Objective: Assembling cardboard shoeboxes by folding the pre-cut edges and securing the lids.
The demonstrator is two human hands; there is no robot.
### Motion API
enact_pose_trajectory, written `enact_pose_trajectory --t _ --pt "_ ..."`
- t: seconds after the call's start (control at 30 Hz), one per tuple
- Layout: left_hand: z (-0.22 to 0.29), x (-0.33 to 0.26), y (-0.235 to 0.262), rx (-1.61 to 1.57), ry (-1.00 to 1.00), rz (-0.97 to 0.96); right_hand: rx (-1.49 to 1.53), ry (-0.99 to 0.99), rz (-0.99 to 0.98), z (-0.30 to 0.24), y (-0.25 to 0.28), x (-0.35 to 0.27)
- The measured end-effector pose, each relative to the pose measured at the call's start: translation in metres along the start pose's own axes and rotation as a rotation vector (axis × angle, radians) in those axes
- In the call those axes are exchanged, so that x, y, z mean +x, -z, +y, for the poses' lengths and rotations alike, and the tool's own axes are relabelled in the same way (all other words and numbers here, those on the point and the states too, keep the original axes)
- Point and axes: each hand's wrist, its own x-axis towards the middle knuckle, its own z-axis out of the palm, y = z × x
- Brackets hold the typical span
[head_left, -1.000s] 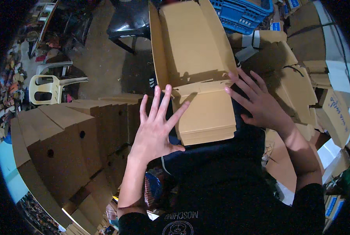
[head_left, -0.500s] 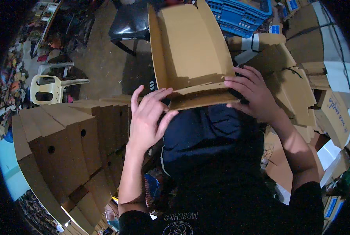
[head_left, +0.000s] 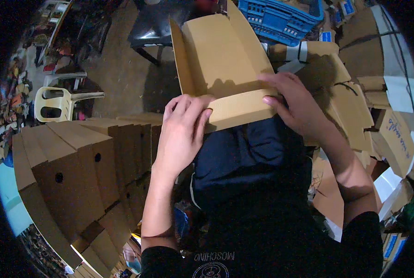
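Observation:
A part-folded brown cardboard box (head_left: 225, 51) rests over my lap, its long side walls standing up and its far end lying open. At its near end, the short end wall (head_left: 241, 109) is folded up. My left hand (head_left: 183, 123) pinches the left corner of that wall, thumb outside and fingers over the top edge. On the right corner, my right hand (head_left: 295, 102) grips the same wall, thumb on the outer face and fingers inside the box. Some fingertips of both hands are hidden behind the cardboard.
Rows of folded brown boxes (head_left: 72, 171) with round holes stand at the left. Flattened cardboard (head_left: 346, 106) is piled at the right. A blue plastic crate (head_left: 285, 21) and a black chair (head_left: 153, 28) are ahead; a cream plastic chair (head_left: 54, 104) lies at the far left.
The near end flap has been folded over into a smooth wall. Both hands have closed onto its corners, the left moving in and the right thumb now pressing its outer face.

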Motion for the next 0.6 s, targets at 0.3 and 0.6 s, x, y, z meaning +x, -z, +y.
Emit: enact_pose_trajectory --t 0.3,0.6 --pt "0.007 0.002 0.004 0.175 -0.055 -0.025 -0.255 0.239 -0.075 -0.002 0.002 -0.002" --pt "-0.005 0.007 0.0 0.218 -0.057 -0.215 -0.276 0.221 -0.231 0.005 -0.003 0.014"
